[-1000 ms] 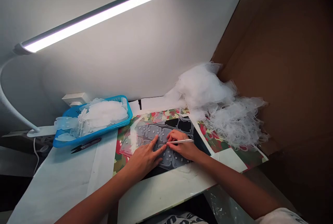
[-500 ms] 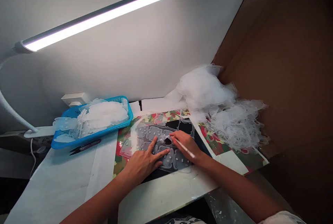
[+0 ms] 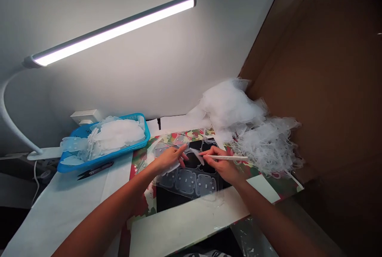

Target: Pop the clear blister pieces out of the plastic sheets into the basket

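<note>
- Clear plastic sheet (image 3: 191, 182) with rounded, moulded cells, lying between and just below both hands, over a black backing sheet (image 3: 192, 160) on floral patterned paper (image 3: 141, 165)
- Right hand (image 3: 222, 166): thumb and fingers closed around a slim white stylus (image 3: 227, 157), its shaft pointing away to the side, over the black backing sheet
- Right fingertips (image 3: 204, 154): touching or just beside a small clear plastic flap (image 3: 197, 154)
- Left hand (image 3: 168, 159): raised above the sheet, fingers extended toward the flap and close together, with the grip on the plastic impossible to tell
- Both hands: near each other, the flap between them
- Blue plastic tray (image 3: 131, 145): left of the work, heaped with clear plastic trimmings (image 3: 119, 133)
- Black-handled thread snips (image 3: 95, 170): lying just in front of the tray on white paper (image 3: 77, 199)
- Large white mass of plastic scraps and stringy offcuts (image 3: 253, 121): beyond the right hand, against a brown cardboard panel (image 3: 313, 70)
- White LED lamp (image 3: 113, 30): lit, on a curved arm above the work
- White wall socket (image 3: 85, 116): just behind the tray
- White board (image 3: 185, 225): along the near edge of the patterned paper
</note>
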{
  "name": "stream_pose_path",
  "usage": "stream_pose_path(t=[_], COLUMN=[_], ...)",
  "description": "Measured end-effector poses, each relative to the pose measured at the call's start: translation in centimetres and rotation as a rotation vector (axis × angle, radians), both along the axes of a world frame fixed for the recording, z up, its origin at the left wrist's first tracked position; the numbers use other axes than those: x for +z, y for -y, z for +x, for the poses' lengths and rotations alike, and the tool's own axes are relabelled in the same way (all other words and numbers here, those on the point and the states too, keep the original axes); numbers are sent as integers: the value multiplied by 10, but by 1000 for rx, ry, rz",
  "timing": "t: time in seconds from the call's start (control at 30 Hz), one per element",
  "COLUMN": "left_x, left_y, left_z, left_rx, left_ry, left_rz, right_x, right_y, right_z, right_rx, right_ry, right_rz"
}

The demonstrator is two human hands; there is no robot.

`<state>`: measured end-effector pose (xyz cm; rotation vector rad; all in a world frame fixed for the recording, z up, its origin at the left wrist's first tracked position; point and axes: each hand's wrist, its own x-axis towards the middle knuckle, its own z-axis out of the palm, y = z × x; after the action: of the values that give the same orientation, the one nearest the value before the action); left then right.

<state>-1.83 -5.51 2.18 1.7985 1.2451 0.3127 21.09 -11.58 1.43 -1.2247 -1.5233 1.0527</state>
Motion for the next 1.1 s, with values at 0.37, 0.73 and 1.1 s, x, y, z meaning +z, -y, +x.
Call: stream_pose_path(t=[0.37,0.73,1.1], left_x=[-23,-24,-15], left_y=[5,42,77], left_z=[22,25,-17], left_rx=[-64,-232,-35], left_ry=[-165,-455,-65], left_rz=[306,739,684], right_x=[-27,-32,-31], right_y=[-51,-50,-45], right_z=[-4,2,5], right_rx=[126,131,128], right_ry=[32,113,97], right_rz=[-106,-65,-47])
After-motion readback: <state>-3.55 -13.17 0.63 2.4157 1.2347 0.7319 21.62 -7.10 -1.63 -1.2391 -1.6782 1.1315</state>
